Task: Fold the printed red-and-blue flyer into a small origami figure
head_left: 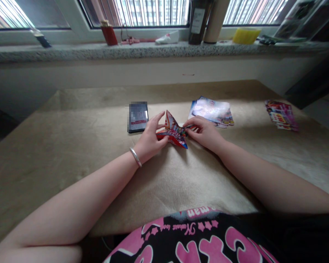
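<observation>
A folded piece of colourful printed paper (pixel 173 132) lies in the middle of the tan cloth-covered table (pixel 71 153). One point of the paper stands up. My left hand (pixel 150 138) wears a silver bracelet at the wrist and pinches the paper's left side, forefinger stretched out above it. On the paper's right edge my right hand (pixel 204 131) is closed, with the fingertips pressing a fold.
A dark phone (pixel 137 117) lies just left of the paper. A stack of glossy printed sheets (pixel 212 111) sits behind my right hand, and another printed sheet (pixel 282 115) lies at the far right. The window sill (pixel 142 49) holds a red cup, bottles and a yellow box.
</observation>
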Demonstrator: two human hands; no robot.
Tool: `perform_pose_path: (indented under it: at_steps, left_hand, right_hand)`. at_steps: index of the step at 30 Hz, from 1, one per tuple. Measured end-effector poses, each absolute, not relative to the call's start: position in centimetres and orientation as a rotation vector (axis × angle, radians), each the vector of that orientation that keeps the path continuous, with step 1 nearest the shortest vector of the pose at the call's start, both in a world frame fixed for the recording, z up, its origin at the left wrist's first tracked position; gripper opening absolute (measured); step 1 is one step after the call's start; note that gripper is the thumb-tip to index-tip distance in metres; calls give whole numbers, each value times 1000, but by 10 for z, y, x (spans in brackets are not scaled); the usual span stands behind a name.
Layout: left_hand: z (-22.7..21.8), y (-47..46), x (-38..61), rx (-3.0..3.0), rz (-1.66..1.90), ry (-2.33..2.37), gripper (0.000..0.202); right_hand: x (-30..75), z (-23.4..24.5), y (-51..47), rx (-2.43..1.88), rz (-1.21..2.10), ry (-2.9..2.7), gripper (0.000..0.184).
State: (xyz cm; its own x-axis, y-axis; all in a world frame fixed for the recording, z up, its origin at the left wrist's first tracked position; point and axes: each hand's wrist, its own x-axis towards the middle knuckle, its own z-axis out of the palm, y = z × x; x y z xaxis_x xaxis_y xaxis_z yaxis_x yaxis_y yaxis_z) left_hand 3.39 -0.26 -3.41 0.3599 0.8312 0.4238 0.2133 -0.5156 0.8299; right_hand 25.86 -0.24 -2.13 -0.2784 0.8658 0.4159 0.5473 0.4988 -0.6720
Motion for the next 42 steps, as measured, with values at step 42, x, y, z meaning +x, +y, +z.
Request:
perform_pose_path:
  at_steps: [42]
  left_hand:
    - [-19,-3,16,2054,743,687,88]
  right_hand:
    - [269,-35,10,-1140,527,-1877,6]
